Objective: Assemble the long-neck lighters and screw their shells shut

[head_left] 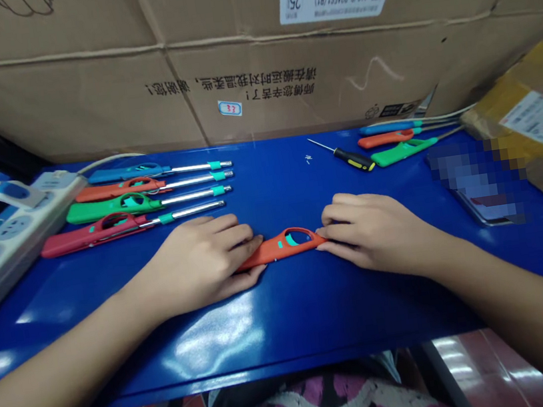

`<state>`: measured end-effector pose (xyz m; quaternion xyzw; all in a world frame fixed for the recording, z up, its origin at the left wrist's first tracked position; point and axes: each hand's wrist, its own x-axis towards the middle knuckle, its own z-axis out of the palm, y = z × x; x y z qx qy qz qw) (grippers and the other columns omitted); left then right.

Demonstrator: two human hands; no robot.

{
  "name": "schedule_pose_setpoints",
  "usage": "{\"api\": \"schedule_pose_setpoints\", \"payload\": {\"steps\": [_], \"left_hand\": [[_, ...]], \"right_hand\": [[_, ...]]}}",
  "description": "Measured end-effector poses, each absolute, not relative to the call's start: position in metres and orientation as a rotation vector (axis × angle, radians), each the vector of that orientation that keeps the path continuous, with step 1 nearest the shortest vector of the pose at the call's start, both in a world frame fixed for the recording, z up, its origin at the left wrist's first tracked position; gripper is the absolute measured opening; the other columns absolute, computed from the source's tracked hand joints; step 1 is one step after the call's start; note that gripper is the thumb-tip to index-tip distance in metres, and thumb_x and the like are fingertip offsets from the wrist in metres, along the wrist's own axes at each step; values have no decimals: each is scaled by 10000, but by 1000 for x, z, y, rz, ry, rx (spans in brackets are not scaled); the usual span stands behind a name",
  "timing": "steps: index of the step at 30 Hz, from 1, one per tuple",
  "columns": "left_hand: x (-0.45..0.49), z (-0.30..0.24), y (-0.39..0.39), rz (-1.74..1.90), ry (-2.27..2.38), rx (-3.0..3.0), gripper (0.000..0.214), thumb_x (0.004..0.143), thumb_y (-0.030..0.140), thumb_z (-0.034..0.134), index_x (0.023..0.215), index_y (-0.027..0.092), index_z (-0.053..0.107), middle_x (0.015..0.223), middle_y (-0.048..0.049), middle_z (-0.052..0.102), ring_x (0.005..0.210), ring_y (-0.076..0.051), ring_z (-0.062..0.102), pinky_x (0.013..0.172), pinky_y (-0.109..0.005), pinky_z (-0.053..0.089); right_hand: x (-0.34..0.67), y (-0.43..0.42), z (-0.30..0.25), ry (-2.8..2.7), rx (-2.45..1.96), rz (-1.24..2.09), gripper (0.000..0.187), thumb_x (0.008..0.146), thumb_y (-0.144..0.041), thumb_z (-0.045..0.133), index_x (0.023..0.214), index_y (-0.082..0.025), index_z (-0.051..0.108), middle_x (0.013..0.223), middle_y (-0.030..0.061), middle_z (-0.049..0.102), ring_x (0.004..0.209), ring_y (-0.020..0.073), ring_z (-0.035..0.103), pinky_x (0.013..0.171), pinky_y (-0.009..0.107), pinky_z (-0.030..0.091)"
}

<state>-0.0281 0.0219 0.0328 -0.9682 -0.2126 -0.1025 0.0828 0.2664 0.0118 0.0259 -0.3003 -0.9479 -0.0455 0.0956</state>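
Observation:
An orange lighter body (278, 248) with a teal trigger lies level between my hands, just above or on the blue table. My left hand (203, 260) is closed round its left end. At the right end, near the trigger loop, the fingers of my right hand (367, 234) pinch it. No metal tube shows on this piece; my fingers hide both ends. To the left lie several long-necked lighters with metal tubes: a blue one (120, 174), an orange one (120, 189), a green one (100, 209) and a red one (87, 238).
A screwdriver (353, 159) and several lighter bodies without metal tubes, including a green one (398, 153), lie at the back right. A partly blurred phone (483, 200) and a taped parcel (532, 119) are farther right. A power strip (8, 234) borders the left; a cardboard box (256, 91) stands behind.

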Motion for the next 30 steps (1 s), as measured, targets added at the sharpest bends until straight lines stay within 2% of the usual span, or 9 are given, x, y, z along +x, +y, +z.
{"api": "schedule_pose_setpoints", "payload": {"steps": [2,5,9,15,24,30], "left_hand": [[-28,29,22,-355,-578,-2849,340,1002,330,504,1070,72,716,831,-84,706,711,-226,649,577,-340,514],[-30,23,24,-417,-537,-2854,361,1017,304,488,1135,30,691,909,-121,726,772,-232,683,634,-334,549],[-35,17,28,-474,-613,-2924,399,1017,354,522,1237,46,650,948,-116,724,790,-216,697,670,-316,557],[-27,17,25,-585,-733,-3126,300,1015,345,538,1133,114,689,944,-92,723,790,-182,686,713,-277,539],[-17,13,16,-795,-804,-3309,222,994,286,587,1052,109,708,818,-70,690,685,-153,623,645,-262,488],[-9,12,8,-788,-954,-3326,239,996,323,583,1001,129,723,774,-43,676,677,-146,632,642,-251,491]], "right_hand": [[262,8,26,-2821,-896,-229,239,973,-293,570,813,-155,680,807,47,627,771,206,530,635,338,361],[260,6,26,-2804,-909,-268,208,941,-288,599,797,-155,669,805,49,631,765,211,542,617,344,350],[265,9,26,-2783,-899,-181,233,952,-337,601,841,-155,695,855,61,658,787,218,570,653,345,397],[263,10,21,-2629,-856,35,236,991,-331,568,1069,-147,693,1012,71,690,906,213,613,745,329,466],[258,8,19,-2638,-857,31,229,997,-269,517,938,-128,687,875,81,659,788,210,584,681,342,475],[252,5,16,-2637,-751,148,234,1017,-300,510,1111,-151,664,1085,91,700,958,218,624,799,349,515]]}}
